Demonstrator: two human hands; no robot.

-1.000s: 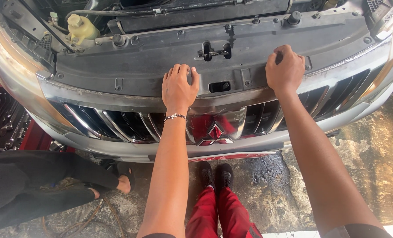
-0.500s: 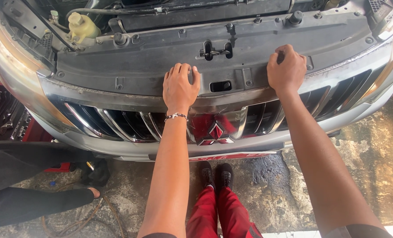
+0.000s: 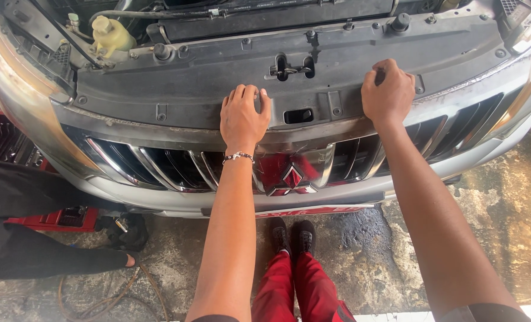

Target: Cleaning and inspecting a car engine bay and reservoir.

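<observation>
Left hand (image 3: 243,117) flat, fingers spread, pressing on grey plastic radiator cover (image 3: 218,77) just left of the latch slot (image 3: 299,115), gripping nothing. Right hand (image 3: 387,95) fisted around a small dark tool (image 3: 380,76) at cover's right front edge, above chrome grille (image 3: 158,164). Cover spanning car front, behind grille.

Both arms reach straight forward, left hand (image 3: 243,117) flat with fingers together, right hand (image 3: 387,92) curled into a fist
</observation>
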